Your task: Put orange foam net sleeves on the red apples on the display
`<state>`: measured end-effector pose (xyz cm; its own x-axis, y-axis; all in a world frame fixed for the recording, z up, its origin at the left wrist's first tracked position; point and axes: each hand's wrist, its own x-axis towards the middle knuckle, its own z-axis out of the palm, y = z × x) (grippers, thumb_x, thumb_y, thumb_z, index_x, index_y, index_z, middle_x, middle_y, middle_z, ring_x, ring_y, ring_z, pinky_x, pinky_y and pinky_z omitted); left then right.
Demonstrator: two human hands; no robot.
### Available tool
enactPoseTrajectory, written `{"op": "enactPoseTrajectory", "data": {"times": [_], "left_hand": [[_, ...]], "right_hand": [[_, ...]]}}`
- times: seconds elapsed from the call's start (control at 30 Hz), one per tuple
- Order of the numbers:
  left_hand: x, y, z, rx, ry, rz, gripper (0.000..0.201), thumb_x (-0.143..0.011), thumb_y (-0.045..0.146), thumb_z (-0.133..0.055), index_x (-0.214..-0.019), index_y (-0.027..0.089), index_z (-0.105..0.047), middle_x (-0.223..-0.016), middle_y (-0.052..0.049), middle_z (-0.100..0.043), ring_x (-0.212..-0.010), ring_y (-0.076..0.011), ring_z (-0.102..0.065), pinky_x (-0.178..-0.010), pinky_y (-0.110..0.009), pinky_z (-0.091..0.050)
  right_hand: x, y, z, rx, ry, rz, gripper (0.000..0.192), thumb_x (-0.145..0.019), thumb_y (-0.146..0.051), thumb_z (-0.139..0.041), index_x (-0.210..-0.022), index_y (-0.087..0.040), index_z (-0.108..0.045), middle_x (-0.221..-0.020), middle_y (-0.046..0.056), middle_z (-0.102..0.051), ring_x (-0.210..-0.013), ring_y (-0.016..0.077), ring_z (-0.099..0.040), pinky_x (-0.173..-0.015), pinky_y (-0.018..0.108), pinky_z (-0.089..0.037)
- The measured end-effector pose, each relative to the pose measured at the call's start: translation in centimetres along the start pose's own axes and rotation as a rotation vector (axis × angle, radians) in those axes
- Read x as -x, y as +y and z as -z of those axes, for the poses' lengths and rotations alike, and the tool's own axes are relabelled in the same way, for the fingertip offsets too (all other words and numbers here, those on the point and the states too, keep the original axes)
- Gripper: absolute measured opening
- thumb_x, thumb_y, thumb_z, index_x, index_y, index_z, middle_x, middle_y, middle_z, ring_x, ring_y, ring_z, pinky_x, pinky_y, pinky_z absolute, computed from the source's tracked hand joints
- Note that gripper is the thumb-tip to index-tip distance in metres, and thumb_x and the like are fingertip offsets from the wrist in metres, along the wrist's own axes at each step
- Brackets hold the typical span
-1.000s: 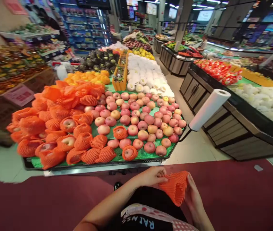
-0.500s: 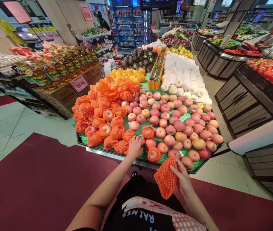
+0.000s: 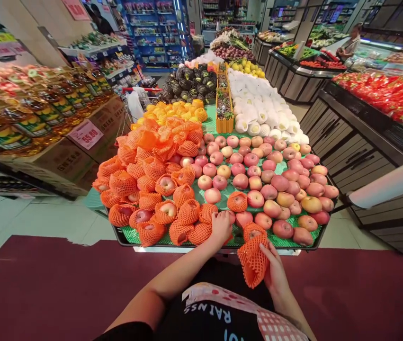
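Observation:
My right hand [image 3: 275,270] holds an empty orange foam net sleeve [image 3: 253,258] just in front of the display's near edge. My left hand [image 3: 220,226] reaches onto the green-matted fruit stand [image 3: 219,244] and closes over an apple in the front row, which it mostly hides. To its left lie several apples wrapped in orange nets [image 3: 158,208]. To its right and behind are bare pink-red apples [image 3: 268,184], with two netted ones [image 3: 237,201] among them.
A pile of spare orange nets [image 3: 162,135] sits at the stand's far left. Beyond are oranges [image 3: 176,109], white-wrapped fruit [image 3: 258,106] and dark fruit. A bag roll [image 3: 389,184] juts in at right, boxed bottles [image 3: 38,118] at left, dark counters at right.
The view has swung and closed in on the stand. My left hand left the net, reached out and settled on a front-row apple. My right hand keeps the net.

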<state>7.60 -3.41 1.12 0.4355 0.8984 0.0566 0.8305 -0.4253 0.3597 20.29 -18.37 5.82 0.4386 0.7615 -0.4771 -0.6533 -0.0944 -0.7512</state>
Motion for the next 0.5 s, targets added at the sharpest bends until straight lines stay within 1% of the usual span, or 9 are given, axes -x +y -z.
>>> {"op": "enactPoseTrajectory", "data": {"times": [0.1,0.2,0.27,0.33,0.37,0.43,0.5], "left_hand": [[-0.4,-0.4,1.3,0.022,-0.022,-0.035,0.028,-0.084,0.021,-0.064,-0.111,0.012,-0.064,-0.111,-0.016,-0.073,-0.103,-0.0316,-0.067,-0.092,-0.045,-0.042],[-0.3,-1.1,3.6,0.077,0.004,-0.085,0.035,-0.082,0.031,-0.072,-0.110,0.014,-0.064,-0.108,-0.014,-0.074,-0.102,-0.0321,-0.067,-0.094,-0.045,-0.043],[0.2,-2.1,5.4,0.161,0.086,-0.174,0.044,-0.080,0.034,-0.075,-0.118,0.016,-0.062,-0.113,-0.012,-0.074,-0.107,-0.0314,-0.067,-0.097,-0.045,-0.043],[1.1,-3.7,6.9,0.232,0.213,-0.282,0.051,-0.080,0.032,-0.076,-0.126,0.018,-0.059,-0.123,-0.011,-0.073,-0.114,-0.0302,-0.066,-0.100,-0.045,-0.044],[1.6,-4.7,7.3,0.241,0.280,-0.332,0.052,-0.082,0.031,-0.075,-0.129,0.019,-0.057,-0.127,-0.012,-0.071,-0.117,-0.0296,-0.065,-0.101,-0.045,-0.044],[2.8,-6.9,7.4,0.212,0.405,-0.416,0.047,-0.086,0.029,-0.071,-0.130,0.017,-0.058,-0.130,-0.014,-0.070,-0.121,-0.0292,-0.064,-0.105,-0.046,-0.045],[4.2,-8.8,6.5,0.144,0.476,-0.465,0.040,-0.091,0.025,-0.065,-0.129,0.016,-0.059,-0.128,-0.015,-0.071,-0.124,-0.0289,-0.063,-0.111,-0.049,-0.043]], "right_hand": [[0.6,1.2,-0.5,0.013,0.036,0.011,0.046,-0.054,-0.034,-0.096,-0.095,-0.027,-0.076,-0.101,-0.001,-0.080,-0.087,0.0205,-0.073,-0.079,0.031,-0.060],[0.8,1.7,-0.6,0.042,0.069,0.015,0.046,-0.054,-0.035,-0.095,-0.095,-0.027,-0.075,-0.100,-0.002,-0.079,-0.089,0.0203,-0.073,-0.079,0.030,-0.059],[0.6,1.7,-0.9,0.054,0.094,0.045,0.046,-0.055,-0.035,-0.093,-0.096,-0.028,-0.074,-0.101,-0.003,-0.079,-0.092,0.0205,-0.072,-0.080,0.031,-0.059],[0.3,1.4,-1.2,0.058,0.105,0.107,0.045,-0.060,-0.035,-0.091,-0.100,-0.030,-0.071,-0.105,-0.004,-0.077,-0.099,0.0212,-0.071,-0.084,0.033,-0.059],[0.1,1.3,-1.5,0.057,0.106,0.138,0.044,-0.062,-0.036,-0.089,-0.101,-0.031,-0.070,-0.108,-0.004,-0.077,-0.103,0.0214,-0.070,-0.086,0.034,-0.058],[-0.4,0.9,-1.9,0.058,0.098,0.182,0.042,-0.066,-0.037,-0.087,-0.103,-0.031,-0.068,-0.112,-0.005,-0.075,-0.108,0.0208,-0.069,-0.091,0.035,-0.057],[-0.9,0.7,-2.1,0.086,0.083,0.189,0.038,-0.070,-0.040,-0.085,-0.103,-0.031,-0.067,-0.112,-0.005,-0.074,-0.108,0.0201,-0.069,-0.091,0.035,-0.057]]}}
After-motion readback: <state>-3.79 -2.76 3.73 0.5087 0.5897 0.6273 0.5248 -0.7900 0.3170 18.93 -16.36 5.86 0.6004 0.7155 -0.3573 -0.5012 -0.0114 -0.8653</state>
